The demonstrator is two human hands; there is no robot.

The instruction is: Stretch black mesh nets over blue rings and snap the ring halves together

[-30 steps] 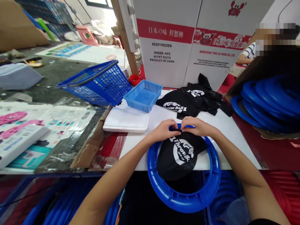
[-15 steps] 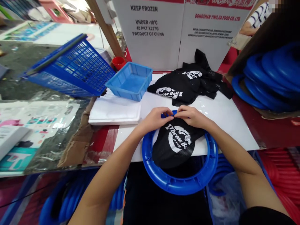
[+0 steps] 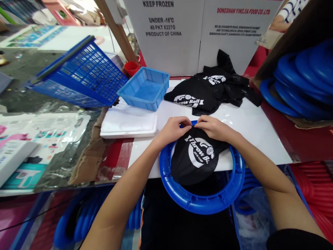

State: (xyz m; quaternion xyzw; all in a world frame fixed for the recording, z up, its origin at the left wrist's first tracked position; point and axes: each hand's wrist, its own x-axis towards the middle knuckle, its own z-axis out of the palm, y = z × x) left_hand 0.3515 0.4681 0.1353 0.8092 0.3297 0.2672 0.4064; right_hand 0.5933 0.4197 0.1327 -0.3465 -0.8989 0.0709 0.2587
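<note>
The left hand (image 3: 177, 129) and the right hand (image 3: 212, 128) are meeting at the far side of a blue ring (image 3: 203, 205), both clamping the edge of a black mesh cloth (image 3: 187, 174) between thumb and fingers. The cloth is hanging across the ring's opening, its white "Throw Ball" print facing up. The ring's far part is lying over a white sheet (image 3: 249, 139) on the table (image 3: 288, 139), while its near part is jutting past the table's near edge.

Beyond the hands, a pile of black cloths (image 3: 223, 92) is lying on the sheet, in front of a white carton (image 3: 171, 52). To the left, a light blue tray (image 3: 144, 91) is resting partly on a white slab (image 3: 128, 128), with a red cup (image 3: 131, 67) standing just behind it and a blue basket (image 3: 88, 76) leaning beside it. Far right, stacked blue rings (image 3: 304, 80) are sitting near the table's edge.
</note>
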